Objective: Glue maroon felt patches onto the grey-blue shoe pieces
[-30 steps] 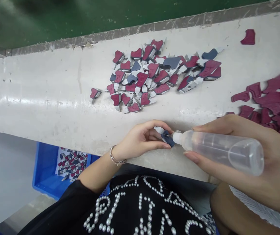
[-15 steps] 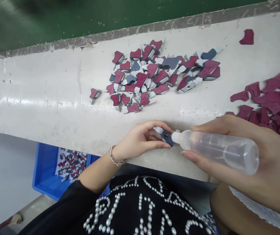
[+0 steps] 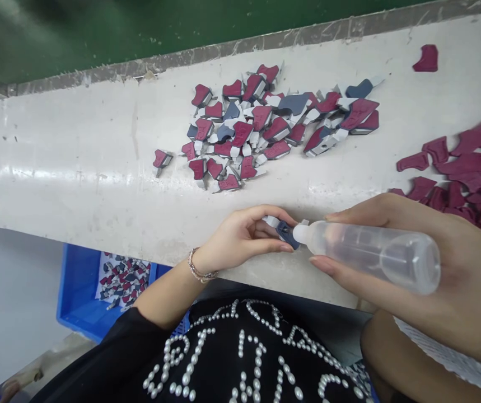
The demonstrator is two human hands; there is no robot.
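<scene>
Green surfacing is seen, in head view, beyond the white tabletop's far edge. Near the closer edge, a small blue-and-white piece is pinched in the left hand; a translucent bottle is gripped in the right hand, nozzle at the piece, contact unclear. Assembled pieces are heaped toward the far edge; maroon pieces are piled rightward.

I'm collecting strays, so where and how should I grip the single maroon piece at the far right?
Probably from above, pinching the narrower far part of the single maroon piece between its inward-curving left edge and straighter right edge. It lies flat on the table, apart from the maroon heap, so both edges look reachable.
</scene>
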